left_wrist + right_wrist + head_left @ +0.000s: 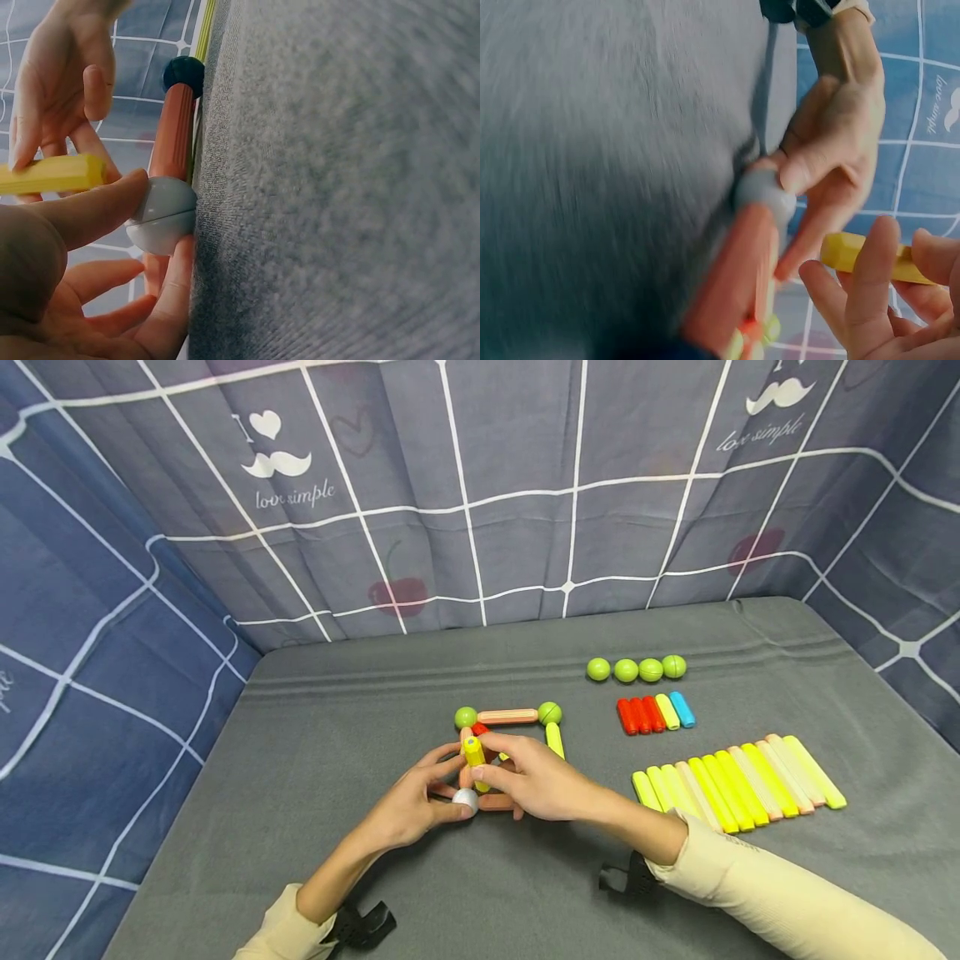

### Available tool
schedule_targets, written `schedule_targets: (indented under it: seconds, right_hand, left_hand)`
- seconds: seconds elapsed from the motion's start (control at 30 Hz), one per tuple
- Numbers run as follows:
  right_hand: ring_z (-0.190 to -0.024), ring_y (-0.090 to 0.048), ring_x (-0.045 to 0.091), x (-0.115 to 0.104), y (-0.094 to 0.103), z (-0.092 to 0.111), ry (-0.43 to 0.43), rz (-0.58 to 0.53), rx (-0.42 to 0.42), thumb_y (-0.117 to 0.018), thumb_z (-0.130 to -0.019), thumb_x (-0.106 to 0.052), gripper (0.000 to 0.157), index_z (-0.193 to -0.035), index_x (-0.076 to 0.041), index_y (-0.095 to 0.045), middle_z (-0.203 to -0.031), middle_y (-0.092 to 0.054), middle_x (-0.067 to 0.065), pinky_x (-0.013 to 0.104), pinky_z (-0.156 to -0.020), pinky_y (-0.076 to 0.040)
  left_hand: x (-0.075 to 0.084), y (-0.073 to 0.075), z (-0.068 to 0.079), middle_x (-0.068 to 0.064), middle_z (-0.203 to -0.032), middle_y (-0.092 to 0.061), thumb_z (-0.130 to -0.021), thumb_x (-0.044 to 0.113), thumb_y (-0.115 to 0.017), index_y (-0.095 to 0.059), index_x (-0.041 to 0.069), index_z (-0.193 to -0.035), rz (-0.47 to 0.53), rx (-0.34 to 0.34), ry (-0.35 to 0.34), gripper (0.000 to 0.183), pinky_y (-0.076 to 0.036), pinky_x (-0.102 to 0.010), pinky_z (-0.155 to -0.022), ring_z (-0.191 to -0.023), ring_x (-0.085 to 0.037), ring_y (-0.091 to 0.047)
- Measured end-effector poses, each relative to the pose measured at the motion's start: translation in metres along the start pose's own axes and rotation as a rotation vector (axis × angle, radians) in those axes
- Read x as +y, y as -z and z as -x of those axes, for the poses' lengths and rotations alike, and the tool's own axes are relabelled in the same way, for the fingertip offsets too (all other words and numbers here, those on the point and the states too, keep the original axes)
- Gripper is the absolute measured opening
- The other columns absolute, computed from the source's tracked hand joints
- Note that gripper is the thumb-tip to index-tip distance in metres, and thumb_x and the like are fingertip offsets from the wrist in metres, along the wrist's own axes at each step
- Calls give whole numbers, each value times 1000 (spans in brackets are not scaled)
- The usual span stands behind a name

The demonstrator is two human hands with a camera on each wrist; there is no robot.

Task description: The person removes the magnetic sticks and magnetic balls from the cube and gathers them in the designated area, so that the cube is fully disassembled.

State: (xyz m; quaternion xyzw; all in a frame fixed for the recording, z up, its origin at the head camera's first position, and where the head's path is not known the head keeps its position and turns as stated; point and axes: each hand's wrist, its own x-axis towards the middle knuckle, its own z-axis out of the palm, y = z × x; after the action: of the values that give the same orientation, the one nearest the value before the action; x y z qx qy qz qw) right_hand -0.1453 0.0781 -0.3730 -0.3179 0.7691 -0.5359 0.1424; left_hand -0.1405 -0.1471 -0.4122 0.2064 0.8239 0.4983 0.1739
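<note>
My left hand (405,803) pinches a silver ball (466,801) between thumb and fingers, down at the cloth. An orange ribbed rod (173,133) runs from that ball to a dark ball (184,76) in the left wrist view. With thumb and fingertips, my right hand (546,783) holds a short yellow rod (843,252) just above the silver ball, apart from it in the left wrist view. Behind the hands, a green ball (466,717) and another green ball (550,713) are joined by an orange rod (507,717). My right hand hides part of this frame.
Several loose green balls (626,671) line up at the back right. In front of them lie short red rods (640,716), a yellow one and a blue rod (682,709). A row of long yellow and pale rods (738,783) lies right, beside my right forearm.
</note>
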Motion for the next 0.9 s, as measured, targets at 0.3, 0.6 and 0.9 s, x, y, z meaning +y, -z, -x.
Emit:
schedule_targets:
  seconds: [0.3,0.6,0.9]
  right_hand:
    - [-72,-64,22,-10,34,19,-33,120,86,-62,-99,-19,8,-93,-14,-61,-101,-62,1,33,-61,-55]
    - [-41,-48,25,-2,63,59,-174,64,148,-66,-97,-21,35,-126,-5,-56,-96,-61,11,36,-42,-49]
    - [-43,-48,26,18,98,111,-219,57,302,-67,-96,-16,52,-144,-8,-45,-89,-58,16,36,-40,-46]
  left_hand:
    - [2,-1,0,-13,-156,-30,-85,9,-79,-43,-4,-145,-18,26,-16,72,-52,-29,-81,-102,-25,-62]
    - [2,-2,-1,-14,-156,-30,-84,8,-79,-43,-4,-146,-23,27,-7,73,-53,-28,-79,-101,-25,-62]
    - [0,-3,1,-12,-156,-30,-84,9,-79,-43,-1,-146,-35,33,14,72,-53,-26,-78,-98,-22,-62]
